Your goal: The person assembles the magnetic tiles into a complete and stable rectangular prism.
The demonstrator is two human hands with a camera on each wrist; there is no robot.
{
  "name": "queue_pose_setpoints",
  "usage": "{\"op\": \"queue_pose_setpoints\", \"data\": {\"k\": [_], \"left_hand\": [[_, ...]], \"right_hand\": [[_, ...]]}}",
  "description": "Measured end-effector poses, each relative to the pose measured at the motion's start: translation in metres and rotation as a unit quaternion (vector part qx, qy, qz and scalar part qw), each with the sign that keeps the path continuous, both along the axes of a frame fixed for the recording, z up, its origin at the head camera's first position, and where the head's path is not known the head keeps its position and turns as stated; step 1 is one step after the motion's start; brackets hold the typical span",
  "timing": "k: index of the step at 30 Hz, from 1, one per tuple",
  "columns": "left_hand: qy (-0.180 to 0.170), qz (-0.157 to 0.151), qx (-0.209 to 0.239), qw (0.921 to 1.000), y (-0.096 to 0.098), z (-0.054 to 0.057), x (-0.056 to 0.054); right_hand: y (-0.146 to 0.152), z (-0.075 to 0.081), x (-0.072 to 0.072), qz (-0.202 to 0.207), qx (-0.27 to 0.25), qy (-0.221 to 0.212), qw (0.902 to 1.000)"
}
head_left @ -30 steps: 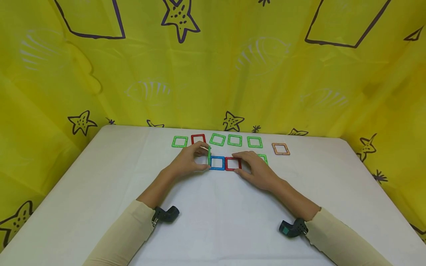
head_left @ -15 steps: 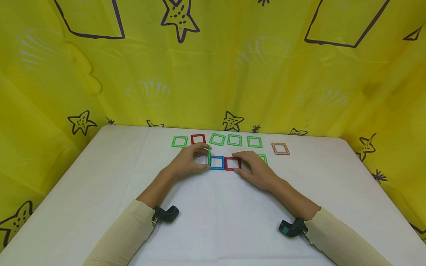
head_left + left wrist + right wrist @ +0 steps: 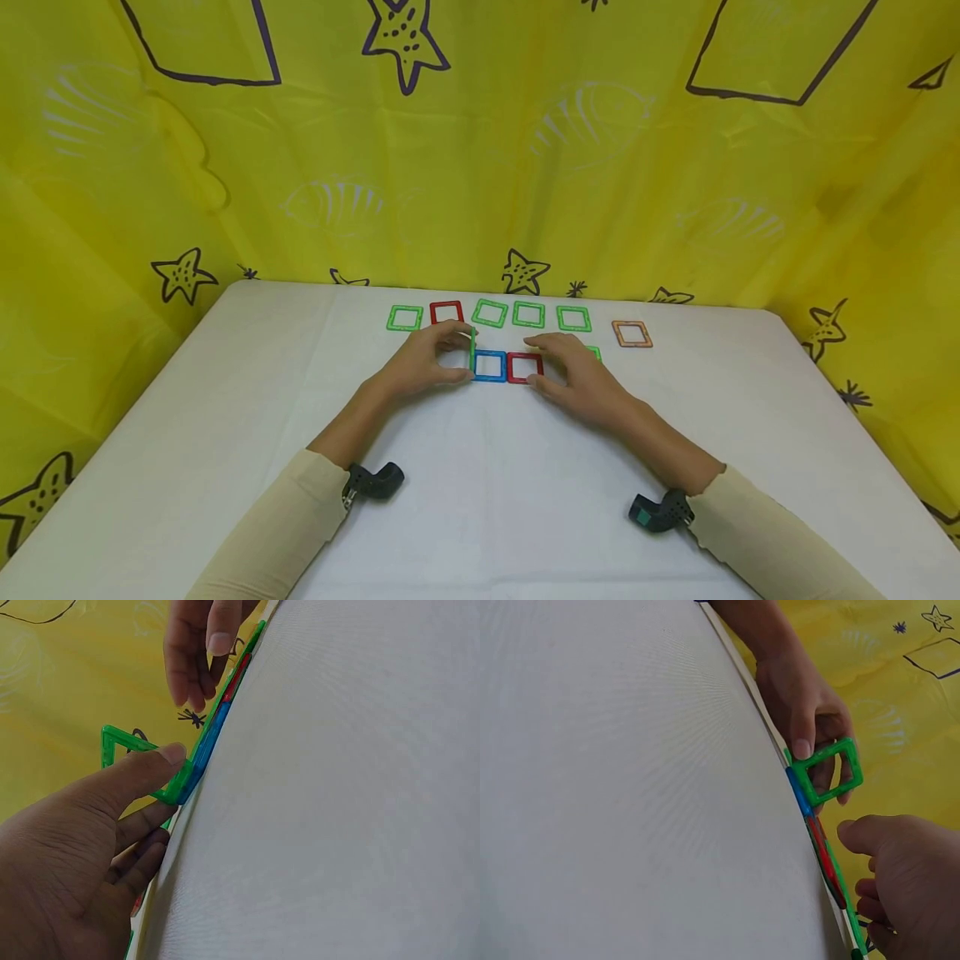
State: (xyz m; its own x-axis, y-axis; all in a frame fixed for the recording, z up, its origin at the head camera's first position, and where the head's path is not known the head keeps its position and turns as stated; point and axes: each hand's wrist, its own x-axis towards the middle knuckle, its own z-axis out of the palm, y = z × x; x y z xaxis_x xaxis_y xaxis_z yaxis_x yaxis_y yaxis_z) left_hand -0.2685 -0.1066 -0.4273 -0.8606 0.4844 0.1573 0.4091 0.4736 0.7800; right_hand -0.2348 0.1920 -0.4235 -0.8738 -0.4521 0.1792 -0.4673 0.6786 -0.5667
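Observation:
My left hand [image 3: 420,360] holds a green square magnetic tile [image 3: 836,794] upright, pinched by its edges between thumb and fingers. The tile stands along the left edge of a flat blue square tile [image 3: 491,379]. Joined to the blue one on its right lies a red square tile [image 3: 523,382]. Over the red tile's right side hovers my right hand [image 3: 588,383], thumb and fingers spread apart and gripping nothing. In the right wrist view its thumb appears just clear of the red tile. Another green tile [image 3: 595,352] lies partly hidden behind the right hand.
Along the back of the white table [image 3: 480,500] lie several flat tiles: green ones such as the far-left tile [image 3: 407,307], a red tile [image 3: 447,303] partly covered by the left hand, and an orange tile [image 3: 619,335] to the right. A yellow patterned curtain [image 3: 465,167] hangs behind.
My right hand has loosened from the red tile and lifted slightly, its fingers now off the tile's far edge. The left hand and the upright green tile stay in place.

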Motion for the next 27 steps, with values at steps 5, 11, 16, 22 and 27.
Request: {"op": "queue_pose_setpoints", "data": {"k": [5, 11, 16, 22, 27], "left_hand": [[0.000, 0.000, 0.003, 1.0000, -0.001, 0.001, 0.000], [-0.009, 0.006, -0.001, 0.9999, 0.000, 0.001, 0.001], [-0.008, 0.007, -0.003, 0.9999, 0.000, 0.001, 0.001], [-0.006, 0.007, -0.004, 1.0000, 0.000, 0.001, 0.001], [-0.003, 0.005, -0.006, 1.0000, 0.000, 0.000, 0.000]], "right_hand": [[0.002, 0.007, -0.001, -0.013, 0.012, -0.027, 0.9995], [0.014, 0.014, -0.007, -0.021, 0.017, -0.048, 0.9985], [0.026, 0.021, -0.012, -0.022, 0.034, -0.041, 0.9983], [0.039, 0.026, -0.019, -0.019, 0.065, -0.020, 0.9975], [0.045, 0.029, -0.021, -0.019, 0.088, -0.020, 0.9957]]}}
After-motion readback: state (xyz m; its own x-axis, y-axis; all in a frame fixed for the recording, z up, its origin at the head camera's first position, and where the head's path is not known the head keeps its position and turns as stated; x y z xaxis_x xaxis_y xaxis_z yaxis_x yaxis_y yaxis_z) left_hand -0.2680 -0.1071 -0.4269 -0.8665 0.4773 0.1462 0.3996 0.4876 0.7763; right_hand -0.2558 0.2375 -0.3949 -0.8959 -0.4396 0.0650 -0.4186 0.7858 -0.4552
